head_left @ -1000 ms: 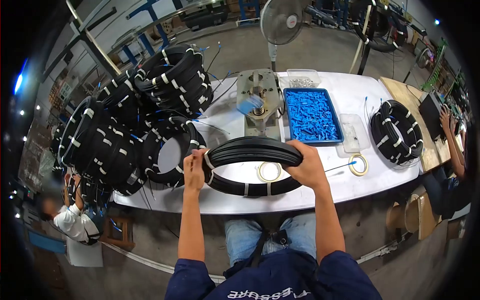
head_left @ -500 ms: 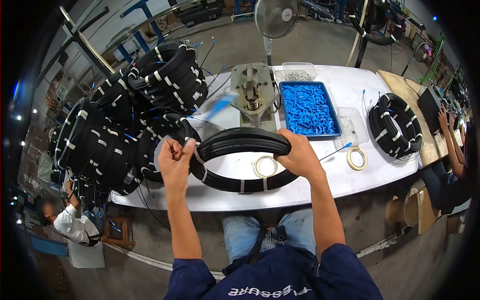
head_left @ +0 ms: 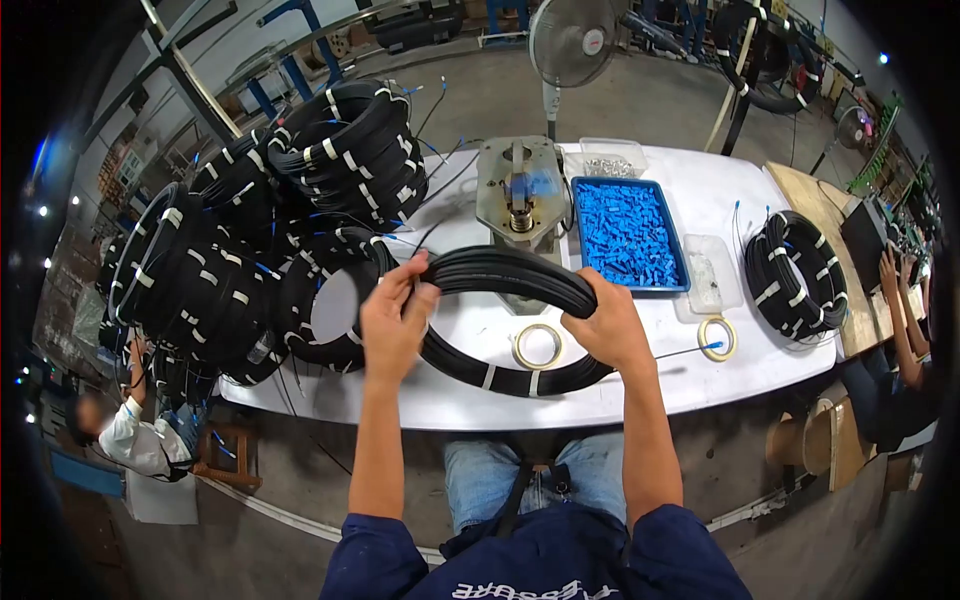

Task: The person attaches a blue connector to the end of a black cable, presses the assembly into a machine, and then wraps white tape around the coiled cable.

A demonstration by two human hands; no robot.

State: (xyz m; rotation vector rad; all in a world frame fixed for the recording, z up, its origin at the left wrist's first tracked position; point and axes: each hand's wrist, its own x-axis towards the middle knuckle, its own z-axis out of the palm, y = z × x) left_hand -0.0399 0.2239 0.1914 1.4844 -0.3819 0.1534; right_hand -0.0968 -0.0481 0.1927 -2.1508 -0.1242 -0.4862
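Note:
A black cable coil [head_left: 510,268] bound with white tape bands is held up over the front of the white table. My right hand [head_left: 608,322] grips its right side, fingers wrapped round the bundle. At its left side is my left hand [head_left: 400,315], fingers bent and pressed against the coil's edge; what they pinch there is too small to make out. From the right of the coil a thin cable runs out to a blue connector [head_left: 714,346]. A roll of cream tape [head_left: 538,346] lies on the table beneath the coil.
Piled black coils [head_left: 350,150] fill the left. Behind stand a metal press [head_left: 518,190] and a blue tray [head_left: 684,270] of blue parts. Another tape roll [head_left: 730,325] and a coil [head_left: 795,275] are at right. People sit at both sides; a fan [head_left: 572,42] stands behind.
My left hand has moved right along the coil and turned, its fingers now against the coil's edge. The blue connector has shifted to lie over the right tape roll.

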